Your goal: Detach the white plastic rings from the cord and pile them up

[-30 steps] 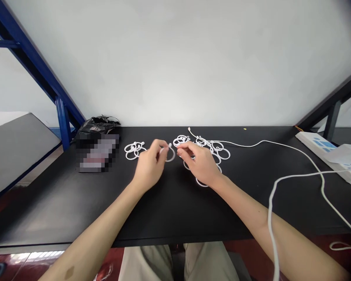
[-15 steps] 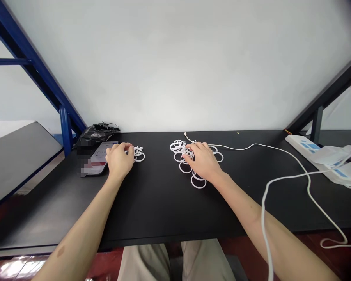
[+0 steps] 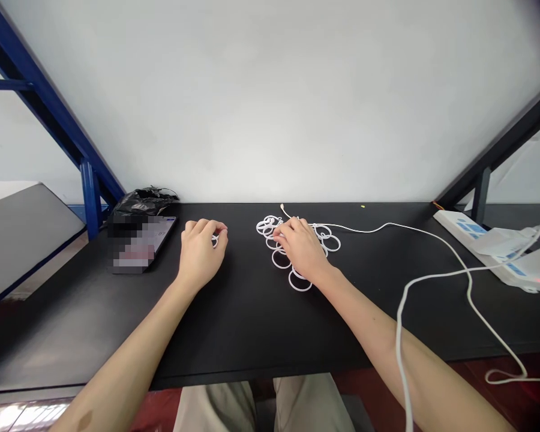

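My left hand (image 3: 203, 252) is curled on the black table, thumb and forefinger pinched together. Part of a small white ring (image 3: 215, 240) shows in the gap between them; the rest of that little group is hidden behind the hand. To its right, my right hand (image 3: 302, 247) reaches into a loose pile of white rings (image 3: 299, 282), some with small knobs. Its thumb and fingertips are close together at the pile's left side, among the rings. Exactly which ring they grip is covered by the fingers.
A phone (image 3: 150, 243) and a crumpled black plastic bag (image 3: 144, 201) lie at the left. A white cable (image 3: 425, 233) runs from behind the pile to the right, crossing over my right forearm. A white power strip (image 3: 465, 231) with plastic wrap sits at the right.
My left hand has moved right, away from the phone, and now covers most of the small ring group. My right hand stays at the pile, shifted slightly in view.
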Tool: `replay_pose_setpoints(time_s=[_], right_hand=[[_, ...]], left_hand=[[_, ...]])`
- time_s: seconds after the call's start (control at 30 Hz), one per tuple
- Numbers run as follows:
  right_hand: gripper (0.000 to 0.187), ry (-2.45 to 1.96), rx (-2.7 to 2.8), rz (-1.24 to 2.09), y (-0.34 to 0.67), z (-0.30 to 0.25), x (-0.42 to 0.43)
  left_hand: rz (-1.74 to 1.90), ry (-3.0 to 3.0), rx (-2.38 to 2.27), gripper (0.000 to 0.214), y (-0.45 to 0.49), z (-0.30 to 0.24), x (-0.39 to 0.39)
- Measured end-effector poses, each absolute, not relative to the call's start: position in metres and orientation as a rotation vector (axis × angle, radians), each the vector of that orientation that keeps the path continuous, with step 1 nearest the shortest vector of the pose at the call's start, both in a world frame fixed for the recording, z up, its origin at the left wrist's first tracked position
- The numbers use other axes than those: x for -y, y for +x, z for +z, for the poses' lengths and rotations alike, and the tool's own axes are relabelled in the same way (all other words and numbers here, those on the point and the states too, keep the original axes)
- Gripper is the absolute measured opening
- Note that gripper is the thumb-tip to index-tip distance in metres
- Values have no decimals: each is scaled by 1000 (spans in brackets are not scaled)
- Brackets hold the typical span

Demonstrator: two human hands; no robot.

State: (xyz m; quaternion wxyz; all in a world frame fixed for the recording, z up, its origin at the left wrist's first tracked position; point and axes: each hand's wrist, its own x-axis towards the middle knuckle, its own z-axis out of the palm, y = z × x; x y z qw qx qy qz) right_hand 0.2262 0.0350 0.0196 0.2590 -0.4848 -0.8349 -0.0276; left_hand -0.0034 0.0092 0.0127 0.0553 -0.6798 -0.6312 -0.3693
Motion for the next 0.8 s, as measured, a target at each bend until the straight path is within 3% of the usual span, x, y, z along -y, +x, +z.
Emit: replay_pose_setpoints(time_s=[0.23, 0.43, 0.63, 0.8], right_hand=[[15, -1140, 2185, 171, 224, 25, -23], [19, -997, 2292, 156, 214, 35, -6], [20, -948, 2340, 112, 212, 34, -2], [16, -861, 2098, 375, 207, 30, -1]], left_hand=[[-1236, -2278, 1957, 22, -1, 20, -3], [-1541, -2540, 2157, 33, 12, 28, 6], [-1652, -2615, 2099, 19, 15, 29, 10], [-1743, -2557, 2127, 12, 20, 31, 15]])
